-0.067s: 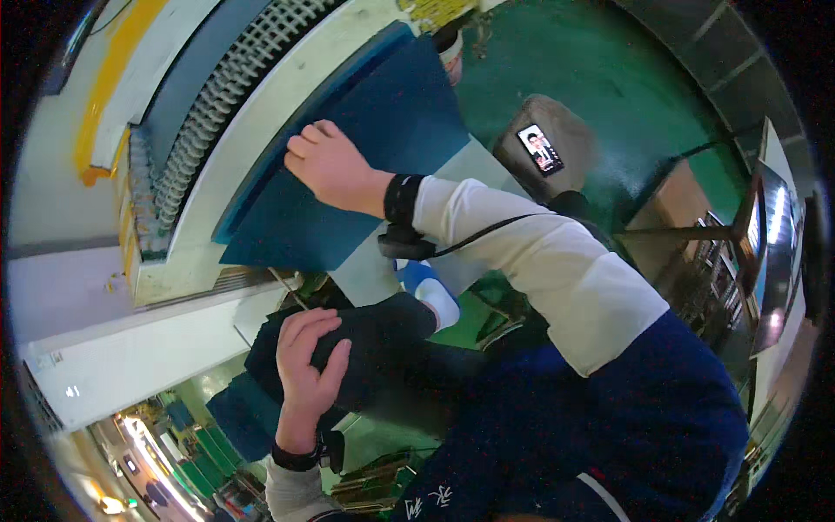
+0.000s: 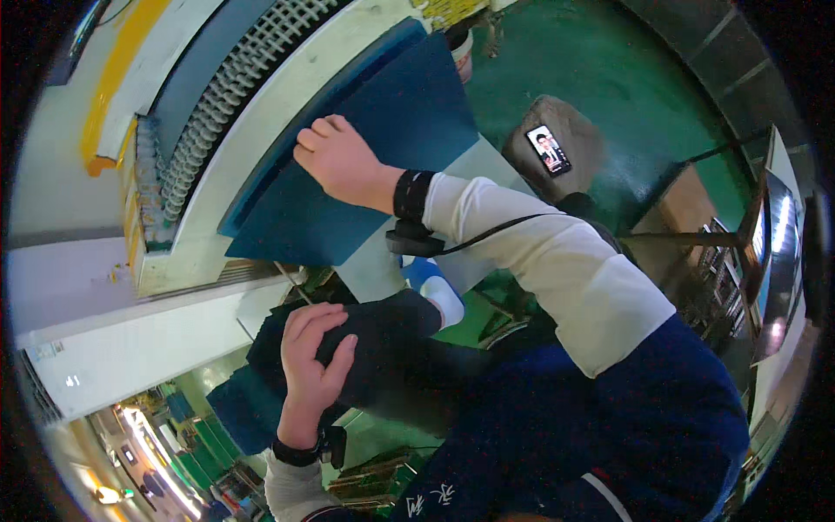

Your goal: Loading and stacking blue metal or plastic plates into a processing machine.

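Observation:
My right hand (image 2: 342,163) lies over a dark blue flat panel (image 2: 383,113), its fingers curled in near the panel's far edge. The thumb and whatever is under the fingers are hidden. My left hand (image 2: 311,357) rests on dark cloth over my bent leg (image 2: 383,335), fingers stretched out and thumb apart, holding nothing. Both wrists wear black bands with a small dark device. The panel slopes against a pale machine edge (image 2: 287,109), and a pale grey strip (image 2: 452,174) runs along its near side.
Along the machine runs a row of grey metal links (image 2: 230,96). A lit phone (image 2: 548,150) sits on a brown-grey seat (image 2: 565,122) at the right. Further right stands a metal frame (image 2: 696,237) with a glossy dark panel. A blue-and-white slipper (image 2: 435,291) shows below the blue panel.
The whole view has shifted slightly, so the panel, phone and hands sit a little further right. Both hands keep nearly the same pose.

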Available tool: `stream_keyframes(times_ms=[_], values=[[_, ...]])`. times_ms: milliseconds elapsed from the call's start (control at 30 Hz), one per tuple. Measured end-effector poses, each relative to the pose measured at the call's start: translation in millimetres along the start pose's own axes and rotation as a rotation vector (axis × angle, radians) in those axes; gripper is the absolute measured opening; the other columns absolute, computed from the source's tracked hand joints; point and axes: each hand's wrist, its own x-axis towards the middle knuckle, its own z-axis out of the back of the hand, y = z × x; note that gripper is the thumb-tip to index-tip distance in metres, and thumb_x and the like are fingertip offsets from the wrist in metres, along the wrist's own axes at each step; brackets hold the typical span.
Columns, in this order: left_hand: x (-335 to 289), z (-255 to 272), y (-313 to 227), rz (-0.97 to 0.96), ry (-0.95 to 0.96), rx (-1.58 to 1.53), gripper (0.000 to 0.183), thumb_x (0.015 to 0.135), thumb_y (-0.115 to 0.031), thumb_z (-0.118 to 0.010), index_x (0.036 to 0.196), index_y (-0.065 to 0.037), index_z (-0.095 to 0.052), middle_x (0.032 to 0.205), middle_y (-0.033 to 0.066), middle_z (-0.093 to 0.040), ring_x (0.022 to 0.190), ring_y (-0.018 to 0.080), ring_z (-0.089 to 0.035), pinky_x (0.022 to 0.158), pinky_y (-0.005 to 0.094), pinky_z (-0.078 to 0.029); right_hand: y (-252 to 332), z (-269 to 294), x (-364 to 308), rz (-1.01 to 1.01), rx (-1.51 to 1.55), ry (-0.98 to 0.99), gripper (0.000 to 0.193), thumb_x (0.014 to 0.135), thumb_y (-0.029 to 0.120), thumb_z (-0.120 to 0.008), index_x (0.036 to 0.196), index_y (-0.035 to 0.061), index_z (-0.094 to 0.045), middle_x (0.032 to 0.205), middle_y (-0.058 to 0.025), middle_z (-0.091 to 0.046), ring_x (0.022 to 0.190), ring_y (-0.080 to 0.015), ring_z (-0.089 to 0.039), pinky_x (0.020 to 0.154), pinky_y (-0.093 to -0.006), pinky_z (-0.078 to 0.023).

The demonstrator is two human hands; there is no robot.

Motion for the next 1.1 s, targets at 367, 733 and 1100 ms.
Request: stream_keyframes(times_ms=[367,733,1100], values=[[1.4,-1.0,4.2,-0.056,-0.017,0.026,0.026,0.077,-0.010,-0.077,0.100,-0.003,-0.070,0.110,0.0129,-0.070,0.104,0.0334,-0.064,0.091,0.0417,-0.051,0.9,5.7,10.9,0.000,-0.082,0.059,0.012,0.082,0.017,-0.061,0.090,0.0109,-0.068,0.094,-0.0050,-0.058,0.098,-0.0251,-0.055,0.086,-0.0418,-0.042],[-4.1,1.2,9.4,-0.067,-0.048,0.021,0.025,0.077,-0.014,-0.079,0.098,-0.003,-0.070,0.106,0.0118,-0.070,0.100,0.0320,-0.065,0.087,0.0404,-0.053,6.2,9.1,8.8,-0.016,0.012,0.189,0.035,0.073,0.003,-0.064,0.108,0.0056,-0.064,0.106,-0.0086,-0.060,0.104,-0.0305,-0.056,0.090,-0.0427,-0.045],[-6.0,1.5,10.7,-0.029,0.002,0.041,0.026,0.080,-0.015,-0.075,0.103,-0.004,-0.070,0.112,0.0131,-0.070,0.107,0.0326,-0.064,0.096,0.0421,-0.049,15.8,11.7,7.0,-0.057,-0.004,0.209,0.025,0.078,0.005,-0.062,0.103,0.0089,-0.062,0.093,-0.0083,-0.069,0.097,-0.0329,-0.063,0.088,-0.0441,-0.045]])
